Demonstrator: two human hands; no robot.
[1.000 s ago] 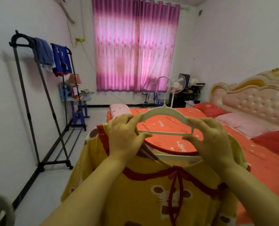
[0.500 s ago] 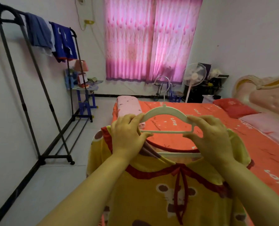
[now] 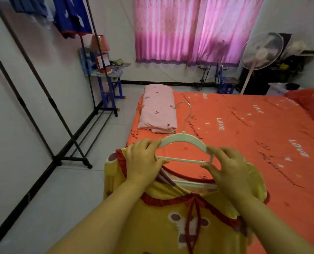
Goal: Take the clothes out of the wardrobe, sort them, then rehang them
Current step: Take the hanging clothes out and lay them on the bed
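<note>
Close in front, yellow top (image 3: 180,226) hangs below the hands at the bed's near corner, neckline up. Left hand (image 3: 143,162) and right hand (image 3: 231,171): fingers of each pinch one end of the white hanger (image 3: 184,138), just above the collar. Pale bar inside the neckline; same hanger or not, can't tell. Judged mid-task: this piece out, not rehung. Beyond, orange bed (image 3: 244,143) holds folded pink bedding (image 3: 158,110). Far left, clothes rack (image 3: 70,159) carries blue garments (image 3: 70,13).

My left hand (image 3: 143,160) and right hand (image 3: 229,167) hide both ends of the white hanger (image 3: 184,139). The yellow top (image 3: 163,226) runs off the bottom edge, the blue clothes (image 3: 71,15) off the top.
</note>
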